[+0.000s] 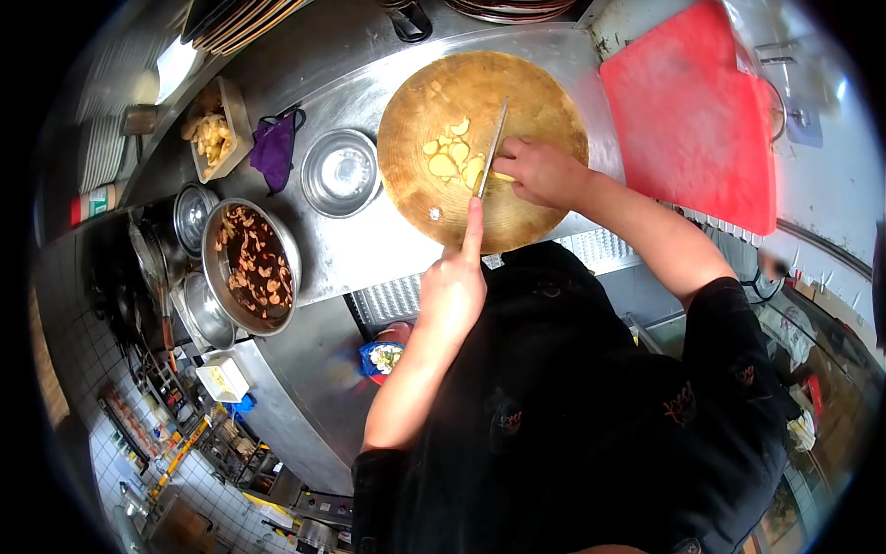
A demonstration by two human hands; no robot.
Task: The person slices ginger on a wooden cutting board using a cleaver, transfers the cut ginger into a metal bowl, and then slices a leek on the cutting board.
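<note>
At upper centre, over the round brown wooden board (pixel 544 102), the left hand (pixel 454 294) gripped a steel-bladed knife (pixel 495 146), forefinger extended, seemingly for control; the right hand's fingers held a pale-yellow food piece (pixel 504 176) beside the blade, apparently steadying it.

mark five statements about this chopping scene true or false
1. The left hand holds the knife; the right hand holds a yellow piece. True.
2. The red board is right of the round board. True.
3. The knife lies on the red board. False: it is over the round board.
4. The round board is metal. False: it looks wooden.
5. A purple cloth lies beside a metal bowl. True.
</note>
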